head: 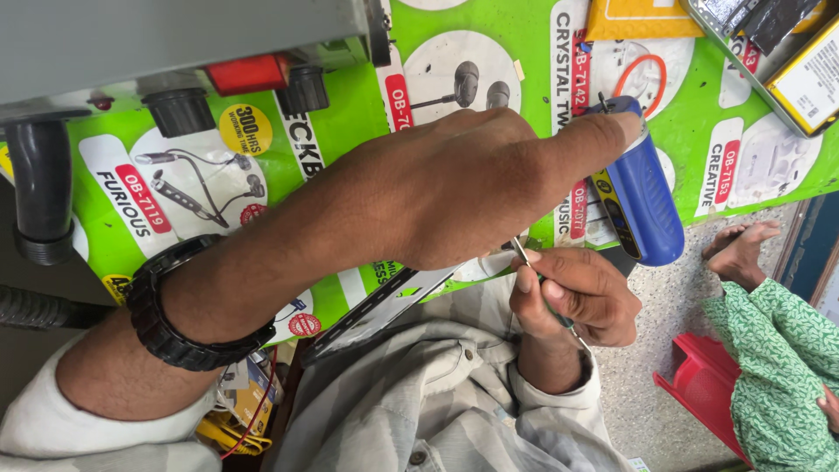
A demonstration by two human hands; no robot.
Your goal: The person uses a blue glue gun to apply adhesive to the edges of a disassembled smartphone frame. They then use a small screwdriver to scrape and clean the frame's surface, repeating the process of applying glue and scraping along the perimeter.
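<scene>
Our left hand (454,188) presses a fingertip on the blue lighter (642,205), light and slick, best pinched at its sides, while just below it our right hand (577,297) pinches thin, stiff tweezers (522,253).

We see the left hand (454,188), black watch (175,315) on its wrist, reaching across the green printed bench (350,122) with a fingertip on a blue cylindrical tool (642,201). The right hand (577,297) pinches thin tweezers (523,253) near the bench edge.
</scene>
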